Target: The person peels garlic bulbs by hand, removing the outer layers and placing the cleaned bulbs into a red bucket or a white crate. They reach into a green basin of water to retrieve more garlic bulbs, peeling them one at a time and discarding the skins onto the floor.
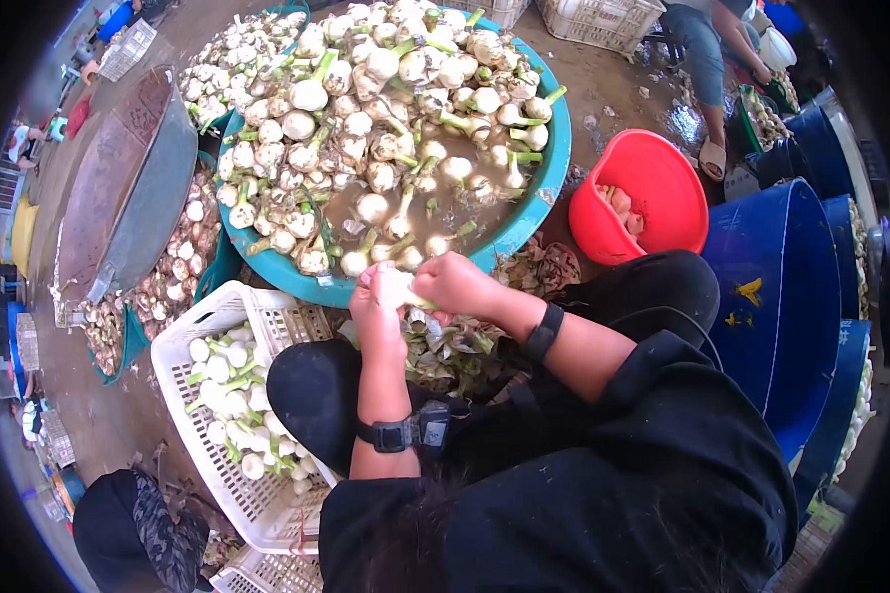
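Between my two hands, over the near rim of a large teal tub (257, 259), is a peeled white garlic bulb (397, 288) with a short green stem. My left hand (374, 308) has its fingers closed around the bulb's left side. On the other side my right hand (457, 285) is closed at the stem end; its fingertips are partly hidden. Muddy, unpeeled garlic bulbs (358, 124) with cut stems fill the tub, some sitting in brown water. Below my hands, peeled skins and leaves (455, 358) are heaped between my knees.
To my left stands a white plastic crate (205, 415) of cleaned bulbs. A red basin (677, 183) and a tall blue barrel (742, 287) stand to the right. A metal wheelbarrow (133, 188) is at the left. Another person's leg (705, 74) shows at upper right.
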### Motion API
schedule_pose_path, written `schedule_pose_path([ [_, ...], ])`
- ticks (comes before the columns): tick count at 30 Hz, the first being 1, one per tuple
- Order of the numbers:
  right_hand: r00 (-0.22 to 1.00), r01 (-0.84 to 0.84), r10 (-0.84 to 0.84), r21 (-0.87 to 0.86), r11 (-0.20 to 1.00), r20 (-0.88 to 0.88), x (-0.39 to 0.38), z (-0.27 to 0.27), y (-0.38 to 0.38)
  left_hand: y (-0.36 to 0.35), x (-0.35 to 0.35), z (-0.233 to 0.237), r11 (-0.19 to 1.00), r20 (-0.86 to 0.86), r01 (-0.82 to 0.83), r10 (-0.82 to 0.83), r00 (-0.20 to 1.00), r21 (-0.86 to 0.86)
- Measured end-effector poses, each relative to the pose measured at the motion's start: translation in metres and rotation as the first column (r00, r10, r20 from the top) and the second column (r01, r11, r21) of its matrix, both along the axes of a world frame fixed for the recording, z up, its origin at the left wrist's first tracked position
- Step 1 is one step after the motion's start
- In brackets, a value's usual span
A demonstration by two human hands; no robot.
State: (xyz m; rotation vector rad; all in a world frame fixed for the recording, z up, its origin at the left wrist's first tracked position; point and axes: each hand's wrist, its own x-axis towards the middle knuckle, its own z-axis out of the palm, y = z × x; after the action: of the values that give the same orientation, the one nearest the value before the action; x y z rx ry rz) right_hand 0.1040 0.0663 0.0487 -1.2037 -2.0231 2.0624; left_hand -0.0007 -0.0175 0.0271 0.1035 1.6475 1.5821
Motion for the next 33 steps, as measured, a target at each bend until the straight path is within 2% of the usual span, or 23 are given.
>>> schedule_pose_path([
  [2,0.968,0.183,-0.239,-0.444,0.877,-0.071,0.004,-0.005,-0.003,0.0,-0.001,0.001,0.945,-0.018,0.072,-0.07,0.997,0.32],
  [3,0.968,0.184,-0.24,-0.441,0.878,-0.073,0.005,-0.009,-0.006,-0.007,-0.005,0.009,0.92,0.001,0.184,-0.197,0.98,0.345],
  [5,0.96,0.171,-0.142,0.104,0.98,-0.24,0.009,-0.013,-0.012,-0.005,-0.014,0.013,0.928,-0.079,0.329,-0.32,0.944,0.173],
  [8,0.979,0.202,-0.17,0.377,0.904,-0.116,0.011,-0.013,-0.008,-0.01,-0.013,0.024,0.824,-0.125,0.555,-0.566,0.815,-0.112],
  [10,0.964,0.255,-0.23,0.209,0.944,-0.136,0.008,-0.033,0.002,-0.015,-0.001,0.03,0.807,-0.556,0.577,-0.539,0.633,-0.126],
  [11,0.937,0.317,-0.329,-0.108,0.942,-0.115,0.007,-0.034,0.007,-0.016,-0.001,0.033,0.78,-0.725,0.557,-0.556,0.407,-0.285],
  [12,0.909,0.352,-0.412,-0.412,0.84,-0.064,0.006,-0.034,0.009,-0.015,-0.001,0.03,0.777,-0.726,0.56,-0.558,0.401,-0.288],
  [14,0.908,0.319,-0.411,-0.512,0.798,-0.075,0.009,-0.026,0.007,-0.016,-0.003,0.016,0.837,-0.957,0.482,-0.289,-0.009,-0.257],
  [15,0.869,0.263,-0.457,-0.603,0.754,-0.192,0.009,-0.02,0.003,-0.017,-0.004,0.01,0.837,-0.956,0.48,-0.294,-0.008,-0.262],
  [16,0.81,0.192,-0.506,-0.68,0.708,-0.298,0.01,-0.012,-0.003,-0.016,-0.005,0.005,0.902,-0.825,0.432,-0.239,0.512,0.006],
  [17,0.742,0.2,-0.547,-0.651,0.732,-0.387,0.013,0.001,-0.01,-0.015,-0.007,0.002,0.946,-0.453,0.245,-0.126,0.883,0.215],
  [18,0.743,0.195,-0.544,-0.652,0.732,-0.389,0.02,0.007,-0.015,-0.015,-0.01,0.001,0.953,0.052,-0.026,0.011,0.999,0.303],
  [20,0.808,0.16,-0.319,-0.335,0.928,-0.496,0.043,0.013,-0.016,-0.017,-0.021,0.009,0.929,0.485,-0.228,0.061,0.872,0.292],
  [22,0.623,0.151,-0.389,-0.384,0.911,-0.678,0.061,0.019,0.0,-0.027,-0.043,-0.014,0.916,0.636,-0.299,0.067,0.769,0.266],
  [24,0.436,0.141,-0.517,-0.511,0.848,-0.737,0.072,0.032,0.016,-0.034,-0.048,-0.012,0.903,0.69,-0.288,-0.011,0.724,0.317],
  [26,0.461,0.2,-0.63,-0.619,0.76,-0.625,0.077,0.034,0.021,-0.035,-0.05,-0.011,0.882,0.729,-0.274,-0.107,0.676,0.384],
  [27,0.872,0.074,-0.123,-0.12,0.99,-0.473,0.074,0.032,0.022,-0.035,-0.05,-0.011,0.891,0.698,-0.282,-0.054,0.714,0.357],
  [28,0.951,-0.305,0.308,0.286,0.908,0.037,0.071,0.031,0.022,-0.033,-0.049,-0.011,0.897,0.663,-0.292,-0.001,0.748,0.331],
  [29,0.845,-0.529,0.365,0.502,0.684,0.391,0.061,0.035,0.009,-0.026,-0.041,0.004,0.912,0.579,-0.315,0.113,0.807,0.261],
  [30,0.887,-0.452,0.326,0.472,0.757,0.326,0.05,0.034,0.003,-0.021,-0.033,0.015,0.915,0.582,-0.308,0.107,0.806,0.259],
  [31,0.985,-0.13,0.167,0.454,0.881,-0.043,0.038,0.008,-0.006,-0.016,-0.024,0.024,0.947,0.406,-0.266,0.175,0.897,0.179],
  [32,0.953,0.022,0.011,0.105,0.994,-0.303,0.022,0.012,-0.012,-0.012,-0.02,0.027,0.965,0.208,-0.243,0.22,0.953,0.096],
  [33,0.933,0.022,-0.145,-0.35,0.936,-0.329,0.006,0.007,-0.012,-0.014,-0.016,0.023,0.99,-0.052,-0.124,0.128,0.99,0.072],
])
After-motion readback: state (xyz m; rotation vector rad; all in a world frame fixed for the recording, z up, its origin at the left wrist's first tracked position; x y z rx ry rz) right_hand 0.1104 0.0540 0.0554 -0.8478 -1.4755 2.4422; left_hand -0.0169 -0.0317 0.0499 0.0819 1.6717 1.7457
